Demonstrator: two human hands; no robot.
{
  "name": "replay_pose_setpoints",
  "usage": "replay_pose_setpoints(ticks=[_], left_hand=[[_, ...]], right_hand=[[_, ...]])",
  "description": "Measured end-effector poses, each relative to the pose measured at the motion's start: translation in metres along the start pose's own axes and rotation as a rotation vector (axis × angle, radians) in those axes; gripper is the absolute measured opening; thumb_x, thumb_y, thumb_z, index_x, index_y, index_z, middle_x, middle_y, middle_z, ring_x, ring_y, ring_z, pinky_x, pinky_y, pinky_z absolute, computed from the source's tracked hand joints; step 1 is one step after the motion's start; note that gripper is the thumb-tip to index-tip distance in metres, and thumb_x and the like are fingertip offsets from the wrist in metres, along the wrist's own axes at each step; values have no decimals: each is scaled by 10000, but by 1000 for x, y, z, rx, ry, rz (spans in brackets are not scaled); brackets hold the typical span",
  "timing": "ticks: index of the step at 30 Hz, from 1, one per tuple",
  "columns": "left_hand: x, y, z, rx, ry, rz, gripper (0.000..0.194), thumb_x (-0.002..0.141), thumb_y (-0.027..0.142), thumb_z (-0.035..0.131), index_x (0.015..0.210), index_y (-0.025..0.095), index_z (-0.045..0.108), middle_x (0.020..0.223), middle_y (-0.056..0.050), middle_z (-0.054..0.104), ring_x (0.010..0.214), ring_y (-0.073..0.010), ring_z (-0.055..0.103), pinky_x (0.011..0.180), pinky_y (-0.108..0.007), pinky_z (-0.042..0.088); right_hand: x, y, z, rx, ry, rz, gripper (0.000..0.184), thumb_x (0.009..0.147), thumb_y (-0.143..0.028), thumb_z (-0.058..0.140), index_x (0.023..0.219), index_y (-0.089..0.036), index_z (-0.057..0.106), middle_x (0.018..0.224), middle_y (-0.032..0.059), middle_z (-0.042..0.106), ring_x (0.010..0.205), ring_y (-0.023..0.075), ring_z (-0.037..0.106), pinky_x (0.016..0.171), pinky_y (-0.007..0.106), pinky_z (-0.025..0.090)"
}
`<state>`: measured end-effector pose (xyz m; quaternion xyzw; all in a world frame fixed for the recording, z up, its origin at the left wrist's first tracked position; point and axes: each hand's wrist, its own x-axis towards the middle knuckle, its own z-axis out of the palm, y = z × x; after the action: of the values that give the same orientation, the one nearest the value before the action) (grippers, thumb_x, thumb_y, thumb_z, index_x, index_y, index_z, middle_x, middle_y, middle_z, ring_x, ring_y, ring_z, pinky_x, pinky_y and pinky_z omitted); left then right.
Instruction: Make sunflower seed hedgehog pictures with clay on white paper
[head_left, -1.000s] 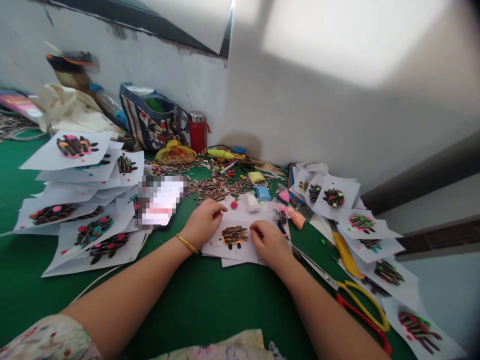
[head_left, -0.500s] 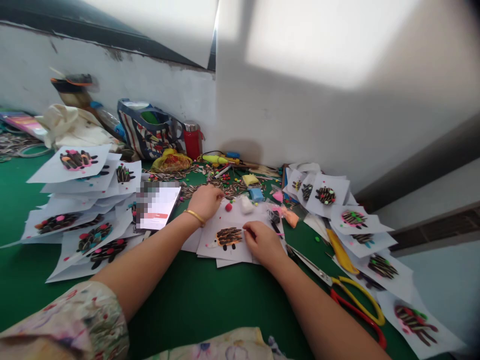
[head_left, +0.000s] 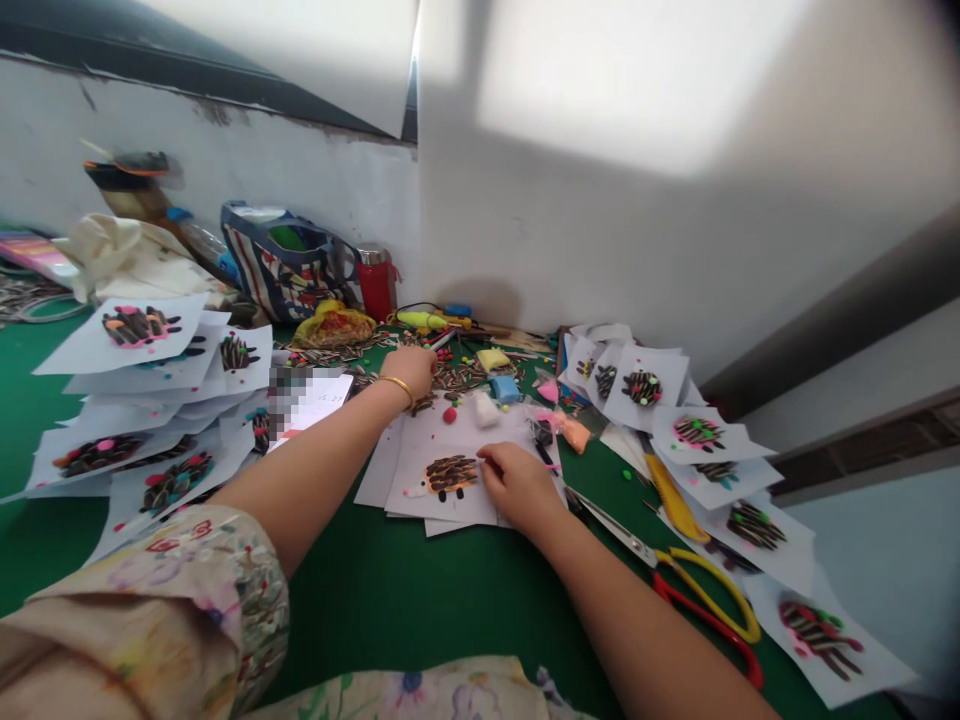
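Observation:
My left hand (head_left: 409,368), a gold bangle at its wrist, is stretched over the loose sunflower seeds (head_left: 454,375) and small coloured clay balls at the back. Its fingers are curled in, and whatever is between them is hidden. On the stacked white paper (head_left: 409,440) is a hedgehog picture (head_left: 450,472) with dark seed spines, an orange body and black feet. My right hand (head_left: 521,487) rests on the paper's right side, fingers loosely bent and apart, close to the hedgehog's back. Beyond the picture sit a red clay ball (head_left: 450,414) and a white clay lump (head_left: 486,408).
Finished hedgehog sheets lie in a left stack (head_left: 142,400) and a right row (head_left: 701,435). Scissors (head_left: 637,550) with yellow and red handles lie beside my right forearm. A phone (head_left: 319,400), a red flask (head_left: 375,285) and a patterned bag (head_left: 281,265) stand left. Clay packs (head_left: 506,388) lie behind.
My left hand has moved away from the paper's top edge, up and left over the seeds. My right hand stays beside the hedgehog. The whole view has shifted slightly.

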<state>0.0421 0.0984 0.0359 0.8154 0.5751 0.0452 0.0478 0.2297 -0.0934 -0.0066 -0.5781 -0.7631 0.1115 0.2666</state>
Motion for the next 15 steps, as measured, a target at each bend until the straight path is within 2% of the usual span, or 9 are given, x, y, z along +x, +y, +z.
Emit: replay_pose_setpoints(ticks=[4, 6, 11, 15], left_hand=[[-8, -11, -7, -29, -137, 83, 221, 703, 399, 677, 874, 272, 737, 885, -16, 731, 802, -185, 644, 726, -248, 469], [-14, -12, -8, -21, -179, 123, 203, 642, 398, 723, 814, 291, 741, 856, 7, 727, 797, -181, 643, 737, -247, 463], [-25, -14, -14, 58, -63, 87, 176, 739, 279, 619, 861, 229, 735, 1026, -92, 698, 1010, -281, 611, 877, -371, 426], [-30, -12, -15, 74, -48, 100, 195, 771, 322, 596, 894, 261, 734, 1035, -65, 698, 986, -265, 617, 848, -355, 431]], right_hand=[[1, 1, 1, -4, -6, 7, 194, 885, -179, 538, 1025, -178, 671, 937, 57, 697, 894, 186, 637, 800, 290, 476], [1, 1, 1, -3, -10, 9, 196, 886, -180, 538, 1029, -178, 672, 941, 58, 698, 900, 187, 639, 804, 291, 478], [0, 1, 0, 15, -5, 5, 199, 886, -170, 534, 1027, -180, 673, 966, 62, 699, 928, 189, 640, 829, 293, 478], [0, 2, 1, 20, -18, 7, 201, 888, -178, 529, 1027, -180, 674, 966, 62, 698, 928, 190, 638, 828, 292, 476]])
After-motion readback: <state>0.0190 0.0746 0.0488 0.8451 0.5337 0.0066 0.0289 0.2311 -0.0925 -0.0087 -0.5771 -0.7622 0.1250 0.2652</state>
